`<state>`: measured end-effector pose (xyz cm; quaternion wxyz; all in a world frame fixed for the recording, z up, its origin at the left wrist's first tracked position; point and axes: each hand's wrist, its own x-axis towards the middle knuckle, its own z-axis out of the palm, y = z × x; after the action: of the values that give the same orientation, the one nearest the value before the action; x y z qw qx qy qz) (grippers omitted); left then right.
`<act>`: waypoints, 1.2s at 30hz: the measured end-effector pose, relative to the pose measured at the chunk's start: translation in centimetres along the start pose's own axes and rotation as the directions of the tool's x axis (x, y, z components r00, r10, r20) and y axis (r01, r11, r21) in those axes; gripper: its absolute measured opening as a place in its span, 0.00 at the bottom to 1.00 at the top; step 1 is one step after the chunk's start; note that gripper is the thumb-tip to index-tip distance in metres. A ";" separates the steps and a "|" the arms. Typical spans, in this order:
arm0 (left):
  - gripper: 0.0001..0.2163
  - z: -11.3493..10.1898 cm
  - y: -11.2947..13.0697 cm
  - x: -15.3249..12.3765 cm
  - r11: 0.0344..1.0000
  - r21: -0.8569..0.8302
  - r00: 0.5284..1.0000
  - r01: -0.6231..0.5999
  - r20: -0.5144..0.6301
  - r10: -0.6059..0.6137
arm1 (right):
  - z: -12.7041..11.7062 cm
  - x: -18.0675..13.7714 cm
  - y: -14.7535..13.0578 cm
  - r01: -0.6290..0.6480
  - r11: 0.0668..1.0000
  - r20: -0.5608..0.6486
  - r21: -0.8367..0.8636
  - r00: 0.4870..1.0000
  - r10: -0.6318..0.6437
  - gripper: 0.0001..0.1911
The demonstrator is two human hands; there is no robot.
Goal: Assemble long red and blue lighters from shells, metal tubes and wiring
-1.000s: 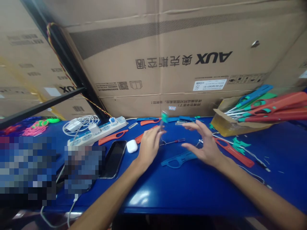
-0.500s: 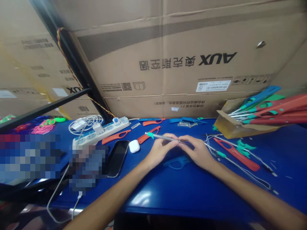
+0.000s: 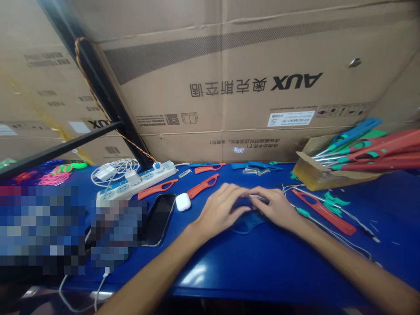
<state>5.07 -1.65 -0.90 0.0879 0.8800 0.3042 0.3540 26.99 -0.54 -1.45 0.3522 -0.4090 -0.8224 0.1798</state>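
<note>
My left hand (image 3: 223,206) has its fingers stretched toward my right, with the thumb apart from them. Its fingertips meet those of my right hand (image 3: 278,208). My right thumb and fingers pinch a thin, pale, wire-like piece (image 3: 258,196); its exact kind is unclear. A blue plastic lighter shell (image 3: 251,222) lies below my hands, partly covered by them. Beside my right hand are a metal lighter tube with a green tip (image 3: 302,212) and a red lighter shell (image 3: 324,212). Any tube behind my fingers is hidden.
An open carton (image 3: 316,179) at the right holds several long lighters. A power strip (image 3: 154,175), a phone (image 3: 160,218), a white earphone case (image 3: 183,202) and orange shells (image 3: 203,185) lie to the left. Large cardboard boxes (image 3: 223,105) stand behind.
The silver tube with a green tip that stuck out left of my left hand no longer shows there. My left thumb has moved away from the fingers and both hands have lowered slightly.
</note>
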 end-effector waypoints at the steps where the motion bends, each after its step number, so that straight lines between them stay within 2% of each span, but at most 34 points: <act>1: 0.18 0.1 -0.2 0.1 1.000 0.023 1.000 0.019 0.009 -0.020 | 0.3 0.0 -0.2 -0.007 1.000 0.022 -0.007 1.000 0.008 0.10; 5: 0.12 -0.1 -1.6 0.0 0.996 0.078 0.996 0.047 0.074 -0.053 | -0.2 -0.1 -0.2 0.026 1.000 0.164 0.010 0.986 -0.028 0.14; 6: 0.11 -0.2 -1.9 0.0 0.995 0.085 0.996 0.051 0.068 -0.057 | -0.8 -0.1 0.1 0.038 0.999 0.201 0.020 0.979 -0.042 0.20; 8: 0.12 -0.6 -2.4 0.0 0.993 0.092 0.996 0.068 0.044 -0.072 | -2.3 0.0 1.1 0.026 1.000 0.239 0.016 0.971 -0.029 0.44; 9: 0.12 -0.8 -2.6 0.1 0.993 0.095 0.996 0.076 0.033 -0.079 | -3.1 0.0 1.6 0.001 1.000 0.245 -0.011 0.970 0.002 0.53; 10: 0.11 -1.0 -2.7 0.1 0.992 0.094 0.996 0.082 0.019 -0.084 | -3.7 0.1 2.0 -0.023 0.999 0.258 -0.041 0.966 0.033 0.54; 12: 0.11 -1.3 -2.9 0.2 0.992 0.087 0.996 0.088 -0.003 -0.088 | -4.5 0.2 2.6 -0.021 0.997 0.322 -0.072 0.946 0.043 0.44; 14: 0.10 -1.5 -3.0 0.2 0.993 0.083 0.997 0.081 -0.008 -0.081 | -4.4 0.3 2.6 0.029 0.998 0.383 -0.047 0.924 -0.009 0.34; 16: 0.10 -1.4 -3.1 0.2 0.993 0.079 0.996 0.084 -0.012 -0.084 | -4.0 0.3 2.4 0.046 0.999 0.411 -0.005 0.911 -0.040 0.30; 20: 0.11 -1.4 -3.2 0.1 0.993 0.047 0.994 0.108 -0.033 -0.106 | -3.5 0.4 2.4 -0.010 1.000 0.447 -0.012 0.894 0.014 0.23; 22: 0.11 -1.4 -3.3 0.0 0.994 0.036 0.994 0.105 -0.028 -0.104 | -3.6 0.3 3.0 0.009 0.997 0.414 -0.073 0.910 0.022 0.22; 27: 0.11 -1.4 -3.4 -0.1 0.992 0.042 0.993 0.118 -0.021 -0.118 | -4.1 0.2 3.9 0.017 0.959 0.222 -0.282 0.974 0.048 0.23; 32: 0.11 -1.3 -3.3 -0.1 0.993 0.035 0.993 0.116 -0.008 -0.116 | -3.6 0.4 2.7 0.003 0.984 0.122 -0.181 0.992 0.020 0.20; 36: 0.11 -1.4 -3.3 0.0 0.993 0.015 0.993 0.119 0.002 -0.119 | -3.0 0.5 2.0 -0.016 0.996 0.131 -0.086 0.991 0.027 0.16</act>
<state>2.56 0.85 -1.12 0.1028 0.8614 0.3588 0.3446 29.99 1.10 -0.33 0.2774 -0.4195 -0.8464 0.1752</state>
